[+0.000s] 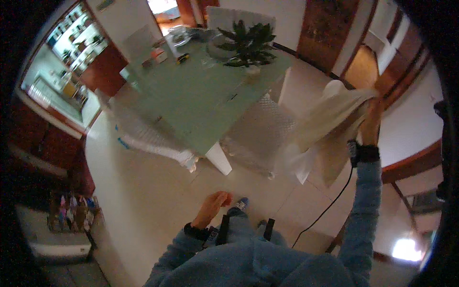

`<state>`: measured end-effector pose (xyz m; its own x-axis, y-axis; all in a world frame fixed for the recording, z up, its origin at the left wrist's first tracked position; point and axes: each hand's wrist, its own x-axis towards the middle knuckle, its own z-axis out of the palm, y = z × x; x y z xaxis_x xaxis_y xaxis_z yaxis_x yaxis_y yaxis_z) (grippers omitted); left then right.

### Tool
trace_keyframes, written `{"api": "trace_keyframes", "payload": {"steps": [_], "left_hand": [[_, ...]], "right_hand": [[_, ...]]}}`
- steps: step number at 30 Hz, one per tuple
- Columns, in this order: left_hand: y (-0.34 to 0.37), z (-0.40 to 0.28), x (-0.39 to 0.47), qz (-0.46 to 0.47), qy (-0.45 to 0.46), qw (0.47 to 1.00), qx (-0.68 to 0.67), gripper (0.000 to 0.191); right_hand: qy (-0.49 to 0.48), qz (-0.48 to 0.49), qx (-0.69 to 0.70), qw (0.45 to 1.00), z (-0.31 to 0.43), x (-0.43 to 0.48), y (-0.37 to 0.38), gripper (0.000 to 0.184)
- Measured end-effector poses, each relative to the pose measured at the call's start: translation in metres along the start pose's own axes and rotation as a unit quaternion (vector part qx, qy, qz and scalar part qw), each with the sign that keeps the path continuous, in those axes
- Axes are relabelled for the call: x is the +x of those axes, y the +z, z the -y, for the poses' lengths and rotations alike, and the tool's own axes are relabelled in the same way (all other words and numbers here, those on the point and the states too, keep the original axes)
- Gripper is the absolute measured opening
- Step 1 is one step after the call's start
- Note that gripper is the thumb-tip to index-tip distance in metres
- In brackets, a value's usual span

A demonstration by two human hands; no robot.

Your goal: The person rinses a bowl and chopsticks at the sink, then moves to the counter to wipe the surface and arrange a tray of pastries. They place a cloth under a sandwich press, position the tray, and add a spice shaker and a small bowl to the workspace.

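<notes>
My right hand [373,107], reaching out at the right, grips the upper end of a beige cloth [326,122]. The cloth hangs in loose folds with a whitish part along its left side. Its lower edge blurs beside a chair with a quilted cover [261,125]; whether they touch cannot be told. My left hand [212,208] is low in front of my body, its fingers curled in with nothing visible in them. A green-topped table [186,97] stands before me. Dark bands with small devices are on both wrists.
A leafy potted plant [249,45] stands towards the table's far end, near a small orange-and-white box [158,55]. Another covered chair [150,132] is at the table's left side. From my right wrist a black cable [328,210] hangs down. A white appliance [59,249] is at lower left.
</notes>
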<state>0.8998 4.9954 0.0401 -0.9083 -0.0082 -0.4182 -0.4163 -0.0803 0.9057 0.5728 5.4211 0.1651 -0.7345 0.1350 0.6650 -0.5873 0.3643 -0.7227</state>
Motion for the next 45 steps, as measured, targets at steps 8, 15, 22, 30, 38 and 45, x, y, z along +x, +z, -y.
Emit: {"api": "trace_keyframes", "payload": {"steps": [8,15,22,30,38,45], "left_hand": [[0.015,-0.001,-0.107,-0.083,0.027,0.994,-0.071,0.034],[-0.028,-0.026,-0.181,-0.127,0.117,0.985,0.024,0.045],[-0.193,-0.003,-0.286,-0.219,0.227,0.948,0.033,0.04],[-0.482,0.063,-0.372,-0.53,0.181,0.794,0.235,0.02],[-0.813,0.067,-0.4,-0.621,-0.023,0.724,0.299,0.015],[-1.031,-0.055,-0.464,-0.707,-0.024,0.564,0.426,0.021]], "right_hand": [[-0.09,-0.09,0.145,0.981,0.228,0.018,0.064,0.041],[-0.26,0.71,0.136,0.64,0.393,-0.164,0.188,0.035],[-0.275,0.684,0.317,0.597,0.547,-0.359,0.401,0.015],[-0.215,0.77,0.26,0.542,0.656,-0.41,0.62,0.027],[-0.453,0.713,0.191,0.501,0.679,-0.408,0.931,0.037],[-0.547,0.585,0.117,0.588,0.765,-0.423,1.227,0.031]]}}
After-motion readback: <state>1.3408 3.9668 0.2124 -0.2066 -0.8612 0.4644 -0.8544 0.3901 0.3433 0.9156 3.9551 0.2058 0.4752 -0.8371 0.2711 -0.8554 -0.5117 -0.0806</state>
